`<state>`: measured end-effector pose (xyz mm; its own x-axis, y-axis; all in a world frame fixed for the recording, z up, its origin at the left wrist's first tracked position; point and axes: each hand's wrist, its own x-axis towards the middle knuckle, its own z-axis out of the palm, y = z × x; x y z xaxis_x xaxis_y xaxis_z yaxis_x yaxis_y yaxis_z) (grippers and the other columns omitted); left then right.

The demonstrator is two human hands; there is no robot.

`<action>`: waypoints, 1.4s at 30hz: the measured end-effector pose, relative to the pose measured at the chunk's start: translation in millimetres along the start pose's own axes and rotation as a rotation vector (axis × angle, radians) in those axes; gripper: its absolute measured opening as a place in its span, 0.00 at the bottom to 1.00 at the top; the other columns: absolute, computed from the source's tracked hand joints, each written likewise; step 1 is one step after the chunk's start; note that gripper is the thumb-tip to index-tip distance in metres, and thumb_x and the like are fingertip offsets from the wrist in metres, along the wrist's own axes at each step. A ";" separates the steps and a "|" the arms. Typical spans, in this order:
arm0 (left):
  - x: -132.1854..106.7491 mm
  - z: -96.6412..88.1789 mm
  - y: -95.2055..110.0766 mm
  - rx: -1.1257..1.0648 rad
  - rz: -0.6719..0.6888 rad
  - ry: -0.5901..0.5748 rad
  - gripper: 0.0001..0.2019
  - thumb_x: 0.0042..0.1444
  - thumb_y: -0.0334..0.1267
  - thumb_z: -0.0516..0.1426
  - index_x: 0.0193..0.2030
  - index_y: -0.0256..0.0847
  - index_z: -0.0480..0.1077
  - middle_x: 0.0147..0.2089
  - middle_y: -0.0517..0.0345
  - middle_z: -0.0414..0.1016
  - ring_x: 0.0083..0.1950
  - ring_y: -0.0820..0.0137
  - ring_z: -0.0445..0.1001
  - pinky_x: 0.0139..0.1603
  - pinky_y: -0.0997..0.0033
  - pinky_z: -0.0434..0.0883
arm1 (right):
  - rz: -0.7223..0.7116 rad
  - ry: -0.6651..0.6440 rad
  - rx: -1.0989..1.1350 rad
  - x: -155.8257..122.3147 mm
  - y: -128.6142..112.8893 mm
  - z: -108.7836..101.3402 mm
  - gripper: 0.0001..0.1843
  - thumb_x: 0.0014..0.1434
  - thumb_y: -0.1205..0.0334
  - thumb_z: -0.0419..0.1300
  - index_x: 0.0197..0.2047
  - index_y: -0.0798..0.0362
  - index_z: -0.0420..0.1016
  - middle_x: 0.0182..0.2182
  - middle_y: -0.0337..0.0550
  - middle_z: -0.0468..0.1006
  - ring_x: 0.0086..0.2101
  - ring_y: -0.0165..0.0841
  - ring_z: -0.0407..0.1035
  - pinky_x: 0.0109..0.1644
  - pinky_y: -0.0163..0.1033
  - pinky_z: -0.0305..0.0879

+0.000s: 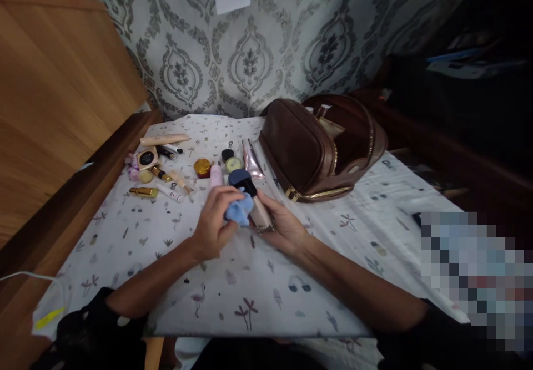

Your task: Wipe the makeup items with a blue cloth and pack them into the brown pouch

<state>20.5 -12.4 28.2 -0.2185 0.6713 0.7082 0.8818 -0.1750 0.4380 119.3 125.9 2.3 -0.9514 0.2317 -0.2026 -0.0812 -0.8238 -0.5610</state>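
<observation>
My left hand is closed on a small light-blue cloth and presses it against a beige makeup bottle with a black cap. That bottle lies tilted in my right hand, whose fingers wrap round its lower end. Both hands hover just above a white patterned cloth that covers the table. A dark blue round compact sits just behind the bottle's cap.
An open brown cosmetic bag with a gold zip stands behind my right hand. Several cosmetics lie at the back left: a gold lipstick, a beige tube, a pink tube, small jars. A wooden headboard rises at left.
</observation>
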 end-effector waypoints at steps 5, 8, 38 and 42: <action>7.1 -5.1 -8.8 -0.071 -0.230 -0.066 0.18 0.65 0.38 0.55 0.60 0.41 0.63 0.55 0.49 0.70 0.54 0.64 0.72 0.55 0.62 0.71 | 0.009 -0.008 -0.011 -2.7 3.2 3.6 0.13 0.53 0.55 0.71 0.34 0.56 0.78 0.27 0.39 0.79 0.28 0.28 0.72 0.34 0.33 0.71; 4.9 -1.5 -12.0 -0.075 -0.247 -0.096 0.17 0.65 0.38 0.55 0.60 0.41 0.64 0.52 0.51 0.71 0.51 0.65 0.73 0.53 0.64 0.72 | -0.011 0.014 -0.036 -1.6 5.0 3.2 0.16 0.51 0.54 0.72 0.35 0.56 0.78 0.28 0.39 0.79 0.27 0.28 0.72 0.35 0.34 0.71; -14.7 1.1 1.9 -0.078 -0.129 -0.109 0.23 0.60 0.34 0.57 0.62 0.49 0.65 0.62 0.53 0.70 0.61 0.58 0.72 0.57 0.57 0.76 | -0.687 -0.213 -1.441 -57.1 -34.6 1.0 0.31 0.62 0.61 0.62 0.66 0.54 0.59 0.59 0.53 0.71 0.56 0.37 0.67 0.60 0.43 0.64; -22.3 3.7 -12.7 -0.039 -0.177 -0.178 0.22 0.61 0.37 0.57 0.62 0.47 0.64 0.54 0.53 0.76 0.50 0.62 0.79 0.44 0.68 0.80 | -0.715 -0.293 -1.594 -62.5 -43.3 4.7 0.28 0.64 0.63 0.58 0.65 0.58 0.60 0.56 0.54 0.72 0.55 0.37 0.67 0.60 0.42 0.62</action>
<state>15.6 -22.5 4.8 -0.2877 0.8094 0.5119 0.8187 -0.0695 0.5699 180.9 144.7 43.0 -0.8940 0.0487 0.4454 -0.2946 0.6851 -0.6662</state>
